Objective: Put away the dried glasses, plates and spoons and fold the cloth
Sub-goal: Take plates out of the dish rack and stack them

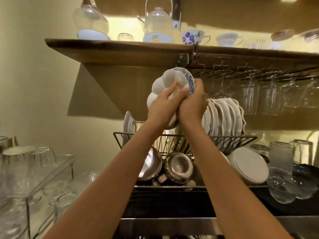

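The wire rack (229, 138) at the middle far side holds a row of white scalloped plates (222, 116) standing on edge in its right half, and one flat plate (128, 124) standing at its left end. Under the rack's top tier two steel bowls (179, 168) lie on their sides, mouths toward the camera, with a round plate (248, 167) leaning just right of them. Ribbed tumblers (281, 171) stand at the right of the rack. On the near left a clear stand (57, 167) carries upturned glasses (43, 156), with more glasses below it.

The wooden shelf (120, 46) above carries two ribbed glass teapots (158, 21), a cup with blue flowers (191, 37) and a white cup (227, 40). Stemmed glasses (250, 96) hang upside down from rails under the shelf's right part.

A white plate (163, 83) with a scalloped, lobed rim is held up in front of the shelf's underside, tilted, above the rack. Close behind it sits a blue plate (191, 81), of which only a blue-patterned crescent shows at the right.

The two hands are together, touching. The left hand (161, 109) grips the white plate's lower part, its fingers on the front face. The right hand (194, 105) clamps the pair's right edge, its fingers curled behind the blue plate.
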